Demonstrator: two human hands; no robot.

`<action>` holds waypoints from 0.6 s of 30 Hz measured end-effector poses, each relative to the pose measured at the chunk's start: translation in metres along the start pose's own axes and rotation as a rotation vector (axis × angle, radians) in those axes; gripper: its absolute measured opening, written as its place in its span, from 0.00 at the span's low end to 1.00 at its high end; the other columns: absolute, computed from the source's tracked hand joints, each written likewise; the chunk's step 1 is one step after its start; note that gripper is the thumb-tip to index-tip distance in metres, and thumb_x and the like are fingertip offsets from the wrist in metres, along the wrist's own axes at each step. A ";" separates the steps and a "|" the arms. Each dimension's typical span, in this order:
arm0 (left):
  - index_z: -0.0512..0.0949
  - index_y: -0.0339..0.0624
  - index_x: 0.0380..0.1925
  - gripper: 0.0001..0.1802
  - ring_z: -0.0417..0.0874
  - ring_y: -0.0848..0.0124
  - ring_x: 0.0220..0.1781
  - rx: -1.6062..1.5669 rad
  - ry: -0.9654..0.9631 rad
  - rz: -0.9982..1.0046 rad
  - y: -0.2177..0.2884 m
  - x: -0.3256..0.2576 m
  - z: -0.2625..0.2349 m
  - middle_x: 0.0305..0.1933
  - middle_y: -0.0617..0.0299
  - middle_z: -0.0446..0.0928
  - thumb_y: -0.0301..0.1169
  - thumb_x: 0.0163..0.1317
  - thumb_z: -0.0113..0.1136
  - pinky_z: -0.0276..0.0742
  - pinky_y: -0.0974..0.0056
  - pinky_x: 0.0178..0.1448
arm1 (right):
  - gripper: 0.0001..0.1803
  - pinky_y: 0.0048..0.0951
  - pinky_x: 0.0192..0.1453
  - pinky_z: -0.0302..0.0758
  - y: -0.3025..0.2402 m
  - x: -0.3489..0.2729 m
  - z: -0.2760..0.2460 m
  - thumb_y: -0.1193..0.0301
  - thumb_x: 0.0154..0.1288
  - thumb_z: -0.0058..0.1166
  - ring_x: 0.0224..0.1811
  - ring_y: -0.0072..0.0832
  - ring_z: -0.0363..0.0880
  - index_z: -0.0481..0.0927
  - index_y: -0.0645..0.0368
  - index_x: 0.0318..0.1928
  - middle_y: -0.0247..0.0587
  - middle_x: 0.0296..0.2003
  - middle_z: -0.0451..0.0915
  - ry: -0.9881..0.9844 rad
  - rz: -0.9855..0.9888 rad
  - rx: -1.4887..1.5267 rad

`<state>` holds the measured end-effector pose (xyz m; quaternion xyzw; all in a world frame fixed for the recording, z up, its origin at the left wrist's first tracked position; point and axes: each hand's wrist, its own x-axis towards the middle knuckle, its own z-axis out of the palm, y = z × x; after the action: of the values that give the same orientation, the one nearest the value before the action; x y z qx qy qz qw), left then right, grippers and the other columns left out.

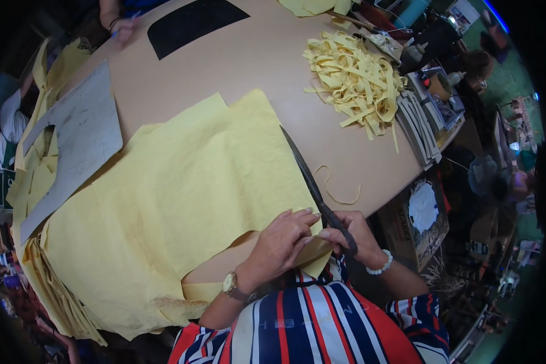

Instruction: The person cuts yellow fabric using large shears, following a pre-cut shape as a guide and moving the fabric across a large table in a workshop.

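A large yellow leather sheet (182, 176) with uneven edges lies over the near side of the table. My right hand (355, 233) is closed round the dark handles of long shears (312, 185). Their blades run away from me along the sheet's right edge; whether they are parted I cannot tell. Beside them, my left hand (282, 239) grips the sheet near its right near corner, fingers on top and thumb below. A watch is on my left wrist and a pale bead bracelet on my right.
A grey template (94, 133) rests on the leather at left, with folded yellow sheets (54, 291) hanging below. Yellow strips (358, 82) are heaped at far right, near stacked grey pieces (418, 127). A black panel (194, 24) and another person's hand (124, 29) are at the far side.
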<state>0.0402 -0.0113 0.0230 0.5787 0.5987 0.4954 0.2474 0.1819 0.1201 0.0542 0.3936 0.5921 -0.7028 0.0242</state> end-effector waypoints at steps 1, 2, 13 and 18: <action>0.68 0.41 0.34 0.09 0.73 0.55 0.58 0.002 0.001 0.004 0.000 0.000 0.000 0.51 0.54 0.75 0.21 0.55 0.56 0.65 0.49 0.62 | 0.19 0.15 0.16 0.62 0.002 0.000 -0.001 0.60 0.51 0.66 0.13 0.12 0.66 0.74 0.63 0.24 0.27 0.15 0.69 0.000 0.002 -0.006; 0.68 0.42 0.34 0.09 0.73 0.55 0.58 0.004 0.003 0.008 0.000 0.000 0.000 0.51 0.54 0.75 0.21 0.55 0.56 0.65 0.49 0.62 | 0.19 0.14 0.16 0.62 0.003 0.000 -0.001 0.60 0.51 0.66 0.13 0.12 0.66 0.73 0.63 0.24 0.27 0.14 0.69 0.001 0.004 -0.008; 0.69 0.40 0.36 0.08 0.73 0.57 0.58 0.029 0.009 0.021 -0.004 -0.001 0.001 0.50 0.56 0.75 0.24 0.57 0.55 0.66 0.49 0.61 | 0.20 0.13 0.15 0.62 0.005 -0.001 -0.002 0.60 0.52 0.66 0.12 0.12 0.66 0.72 0.61 0.21 0.27 0.13 0.69 0.001 0.021 -0.027; 0.69 0.40 0.36 0.08 0.73 0.57 0.58 0.019 0.003 0.013 -0.004 -0.002 -0.001 0.50 0.56 0.75 0.23 0.56 0.55 0.66 0.49 0.61 | 0.19 0.14 0.15 0.61 0.006 0.000 -0.001 0.61 0.52 0.66 0.12 0.12 0.66 0.72 0.61 0.21 0.28 0.13 0.69 0.016 0.002 -0.064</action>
<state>0.0382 -0.0125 0.0191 0.5841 0.6001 0.4921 0.2377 0.1857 0.1193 0.0491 0.3991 0.6138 -0.6804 0.0327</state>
